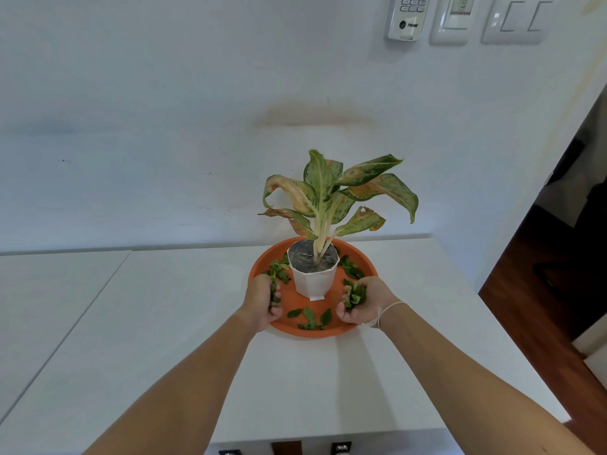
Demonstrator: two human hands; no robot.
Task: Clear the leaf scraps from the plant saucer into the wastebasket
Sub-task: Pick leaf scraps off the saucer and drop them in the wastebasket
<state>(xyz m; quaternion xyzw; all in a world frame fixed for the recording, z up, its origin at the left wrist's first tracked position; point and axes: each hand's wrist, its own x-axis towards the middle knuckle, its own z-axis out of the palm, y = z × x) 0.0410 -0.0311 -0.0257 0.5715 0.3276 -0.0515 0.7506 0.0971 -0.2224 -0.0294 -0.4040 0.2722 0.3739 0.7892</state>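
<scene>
An orange plant saucer sits on the white table with a white pot and its leafy plant in the middle. Green leaf scraps lie loose on the saucer, at the front and on both sides of the pot. My left hand is curled over the saucer's left rim and grips a bunch of scraps. My right hand is cupped at the right rim, its fingers curled round another bunch of scraps. No wastebasket is in view.
The white table runs left and toward me, with a seam on the left. A white wall stands close behind the plant, with switches and a keypad high up. Dark wooden floor drops off at the right.
</scene>
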